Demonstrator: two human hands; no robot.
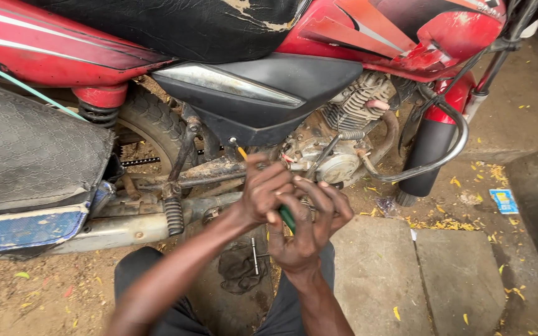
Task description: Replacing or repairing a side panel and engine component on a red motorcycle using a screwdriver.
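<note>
One red motorcycle [406, 37] stands side-on across the top of the view, on dirt ground [45, 298] strewn with yellow petals. The person crouches beside it, both hands meeting low at the frame, just below the black side panel [263, 93] and left of the engine [344, 149]. The left hand [266, 193] is closed in a fist round the upper part of a green-handled screwdriver [287, 218]; its yellow end [242, 152] shows above the knuckles, pointing up toward the panel's lower edge. The right hand [309, 227] wraps the handle lower down, fingers curled over it, thumb side hidden. Whether the tip is seated in a fastener cannot be told; the hands cover that spot. Progress, as judged: the panel is on, no removed part lies in sight, so the work appears in an early or middle stage, with the fastener not yet visibly out. Count: one screwdriver in hand; one T-shaped tool [254, 255] lying on a dark rag [238, 270] on the ground between the knees; two concrete slabs [378, 274] at right; one exhaust pipe [126, 230] along the lower left; one rear spring [98, 112]; one second seat [29, 149] at the left edge.
</note>
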